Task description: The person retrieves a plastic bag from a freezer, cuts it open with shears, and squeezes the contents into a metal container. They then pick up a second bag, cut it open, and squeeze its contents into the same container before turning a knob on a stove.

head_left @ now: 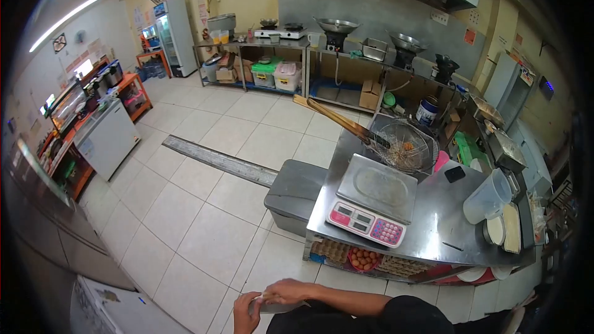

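Note:
Close to my body at the bottom of the head view, my left hand (246,307) and my right hand (286,291) meet. Both have their fingers closed, pinching at a small pale bit between them. Below my right hand shows part of a greyish, thin-looking thing (279,307); its kind I cannot make out, as my hands and dark clothing hide most of it. Ahead and to the right, apart from my hands, a digital scale (374,195) with a pink keypad stands on a steel table (433,229).
Wire strainers (405,145) with long wooden handles lie behind the scale. A plastic jug (489,196) stands at the table's right. Eggs (364,258) sit on the shelf below. Left of the table is a grey lidded bin (297,188). A drain channel (216,159) crosses the tiled floor.

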Demonstrator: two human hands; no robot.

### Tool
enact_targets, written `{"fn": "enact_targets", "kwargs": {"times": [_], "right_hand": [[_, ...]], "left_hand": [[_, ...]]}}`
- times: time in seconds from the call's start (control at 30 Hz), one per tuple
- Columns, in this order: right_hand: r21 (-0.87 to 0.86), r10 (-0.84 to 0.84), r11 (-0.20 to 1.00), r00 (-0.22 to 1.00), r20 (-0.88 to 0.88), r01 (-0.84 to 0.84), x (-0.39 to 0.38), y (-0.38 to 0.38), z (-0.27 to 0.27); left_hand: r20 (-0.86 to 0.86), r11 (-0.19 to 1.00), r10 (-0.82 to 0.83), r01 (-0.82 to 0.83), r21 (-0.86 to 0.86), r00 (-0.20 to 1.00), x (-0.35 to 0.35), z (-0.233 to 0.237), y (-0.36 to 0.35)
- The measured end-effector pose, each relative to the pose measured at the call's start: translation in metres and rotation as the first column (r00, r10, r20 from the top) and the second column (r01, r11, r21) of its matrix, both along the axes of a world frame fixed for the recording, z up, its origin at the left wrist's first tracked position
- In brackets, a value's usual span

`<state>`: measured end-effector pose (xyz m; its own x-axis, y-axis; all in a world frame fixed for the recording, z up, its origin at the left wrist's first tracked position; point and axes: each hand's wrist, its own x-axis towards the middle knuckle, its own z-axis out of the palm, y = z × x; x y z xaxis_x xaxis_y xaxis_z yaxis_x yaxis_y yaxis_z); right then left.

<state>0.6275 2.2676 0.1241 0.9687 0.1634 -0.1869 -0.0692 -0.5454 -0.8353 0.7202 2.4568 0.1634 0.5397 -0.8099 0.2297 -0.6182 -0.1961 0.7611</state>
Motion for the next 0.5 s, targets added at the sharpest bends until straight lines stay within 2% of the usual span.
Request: {"fn": "enact_targets", "kwargs": {"times": [0.07,0.1,0.2,0.3,0.4,0.43,0.5], "right_hand": [[-0.028,-0.075,0.997,0.997,0.005,0.075,0.043,-0.029,-0.001],[0.069,-0.135,0.989,0.984,0.117,0.127,0.062,-0.041,0.0],[0.098,-0.244,0.966,0.969,0.048,0.239,0.125,-0.078,0.002],[0.038,-0.263,0.964,0.964,-0.038,0.264,0.201,-0.138,-0.008],[0.068,-0.297,0.954,0.954,0.041,0.294,0.271,-0.205,-0.033],[0.099,-0.288,0.956,0.949,0.126,0.277,0.29,-0.229,-0.013],[0.196,-0.304,0.939,0.947,0.099,0.281,0.334,-0.28,0.002]], "left_hand": [[0.034,0.991,-0.136,0.135,0.02,0.99,0.052,0.012,-0.036],[0.054,0.98,-0.2,0.199,0.024,0.978,0.083,0.007,-0.054],[0.067,0.958,-0.288,0.287,0.03,0.955,0.168,-0.017,-0.107],[0.078,0.966,-0.255,0.258,-0.027,0.964,0.244,-0.036,-0.175],[0.039,0.985,-0.159,0.161,-0.059,0.987,0.306,-0.046,-0.236],[0.038,0.988,-0.14,0.142,-0.054,0.989,0.326,-0.043,-0.253],[0.046,0.991,-0.114,0.117,-0.059,0.992,0.369,-0.03,-0.299]]}}
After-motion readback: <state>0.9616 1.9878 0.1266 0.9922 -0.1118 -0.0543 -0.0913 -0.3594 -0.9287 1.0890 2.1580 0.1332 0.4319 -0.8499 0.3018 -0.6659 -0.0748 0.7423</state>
